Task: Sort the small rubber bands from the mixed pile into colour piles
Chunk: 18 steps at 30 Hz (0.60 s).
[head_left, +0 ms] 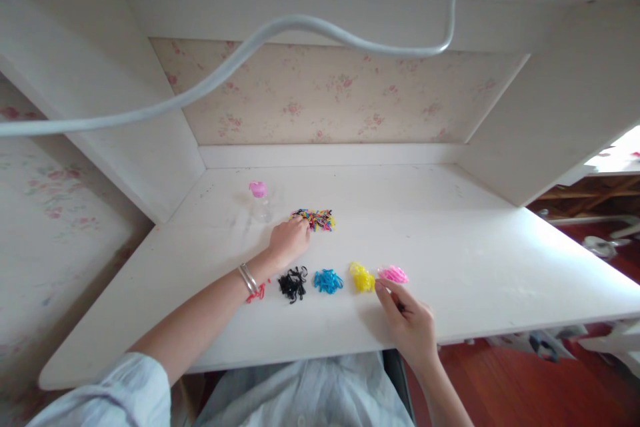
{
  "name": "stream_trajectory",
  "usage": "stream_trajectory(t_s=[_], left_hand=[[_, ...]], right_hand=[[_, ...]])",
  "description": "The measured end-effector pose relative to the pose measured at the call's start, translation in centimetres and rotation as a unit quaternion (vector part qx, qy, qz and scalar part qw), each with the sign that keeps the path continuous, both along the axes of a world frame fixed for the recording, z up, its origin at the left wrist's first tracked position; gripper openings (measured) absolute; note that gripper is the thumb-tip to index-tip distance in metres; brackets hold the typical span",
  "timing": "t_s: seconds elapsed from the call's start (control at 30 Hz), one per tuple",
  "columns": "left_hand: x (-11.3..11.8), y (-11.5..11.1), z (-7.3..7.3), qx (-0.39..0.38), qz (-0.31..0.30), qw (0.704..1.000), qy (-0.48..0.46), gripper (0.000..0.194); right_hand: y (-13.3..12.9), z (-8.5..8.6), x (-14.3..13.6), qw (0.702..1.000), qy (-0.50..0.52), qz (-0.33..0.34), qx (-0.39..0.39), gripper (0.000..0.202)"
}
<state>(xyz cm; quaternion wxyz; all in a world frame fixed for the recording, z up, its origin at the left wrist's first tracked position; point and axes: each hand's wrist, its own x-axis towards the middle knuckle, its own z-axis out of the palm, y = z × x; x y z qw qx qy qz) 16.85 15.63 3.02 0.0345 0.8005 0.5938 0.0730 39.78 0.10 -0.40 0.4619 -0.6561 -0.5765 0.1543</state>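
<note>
My left hand (290,240) reaches to the left side of a mixed pile of small coloured rubber bands (323,220), fingertips drawn together at its edge; what they grip is hidden. My right hand (411,325) has thumb and forefinger pinched at the edge of the yellow bands (361,277), and whatever is in the pinch is too small to make out. A dark spot shows under its curled fingers. Along the row lie red bands (257,293), partly covered by my left wrist, then black bands (293,284), blue bands (329,281) and pink bands (394,273).
A clear container with a pink top (258,189) stands behind my left hand. White side panels flank the white desk (450,240). A thick white cable (310,23) hangs across the upper view. Red-brown floor (490,380) shows at lower right.
</note>
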Motion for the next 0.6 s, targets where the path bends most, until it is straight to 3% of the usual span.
stream_trajectory(t_s=[0.6], left_hand=[[-1.9,-0.3,3.0,-0.005,-0.016,0.999,-0.040,0.035]], right_hand=[[0.1,0.4,-0.2,1.000,-0.008,-0.005,-0.013,0.038]])
